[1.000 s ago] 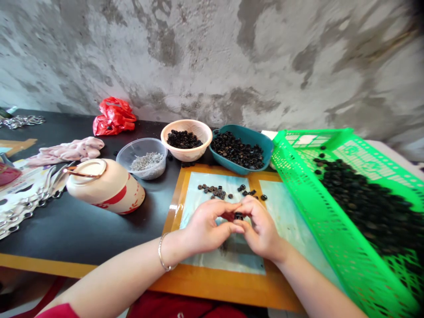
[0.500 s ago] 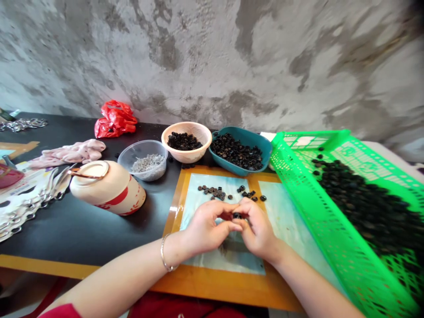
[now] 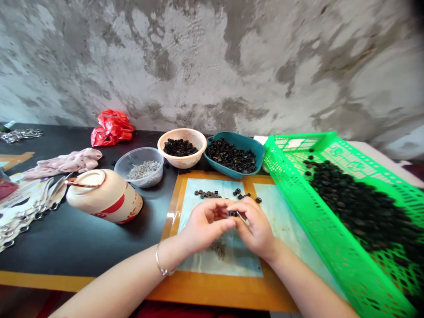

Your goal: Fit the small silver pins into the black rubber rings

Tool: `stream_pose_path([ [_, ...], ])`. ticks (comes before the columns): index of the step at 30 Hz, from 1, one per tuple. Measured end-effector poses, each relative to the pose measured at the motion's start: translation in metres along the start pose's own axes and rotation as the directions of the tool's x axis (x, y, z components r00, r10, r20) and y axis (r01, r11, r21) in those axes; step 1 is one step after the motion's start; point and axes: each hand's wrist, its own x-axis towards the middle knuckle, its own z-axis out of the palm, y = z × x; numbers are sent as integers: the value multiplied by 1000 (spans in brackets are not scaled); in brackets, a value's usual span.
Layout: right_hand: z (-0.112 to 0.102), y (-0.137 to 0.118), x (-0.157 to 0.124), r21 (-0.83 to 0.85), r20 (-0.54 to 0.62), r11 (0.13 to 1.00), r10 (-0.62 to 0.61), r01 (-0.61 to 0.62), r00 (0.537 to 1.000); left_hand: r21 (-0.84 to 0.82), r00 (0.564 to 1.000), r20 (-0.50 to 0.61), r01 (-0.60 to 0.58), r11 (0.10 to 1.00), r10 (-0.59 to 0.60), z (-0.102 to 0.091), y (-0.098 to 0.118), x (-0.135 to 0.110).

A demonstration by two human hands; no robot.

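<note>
In front of me my right hand pinches a small black knob-like part between thumb and fingers. My left hand meets it from the other side, its fingers curled and its thumb at the part's lower edge; some of its fingertips are hidden. Behind the hands, small brown-black round pieces lie on the pale blue sheet, with several glossy black parts to their right. Under my hands is a small heap of thin metal pins or screws, too fine to tell.
A clear bowl of small metal pieces, a pink bowl and a teal basin of black parts stand behind. A green crate of black pieces fills the right. Left are a cream jar, gloves and a red bag.
The view has shifted slightly. My left thumb and fingers have spread a little apart, and the black part shows more plainly in my right fingertips. The metal heap below is more exposed.
</note>
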Motion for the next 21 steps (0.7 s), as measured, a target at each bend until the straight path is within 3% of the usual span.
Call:
stream_pose_path([
  [3,-4,0,3,-47,-6,998,-45,44,999,-178,990,45,137,974,-131,-3,2,3],
  [7,-8,-1,4,-80,-1,994,-69,69,998,-266,949,109,316,911,-297,-5,6,4],
  [12,-10,-3,5,-67,11,997,-35,36,999,-360,935,180,353,864,-307,-4,6,4],
  [15,-10,-3,6,-50,13,999,-10,11,1000,-383,928,167,372,845,-333,-4,4,4],
  [21,-15,-3,9,-48,24,996,-81,82,996,-352,917,172,398,847,-360,-3,1,3],
])
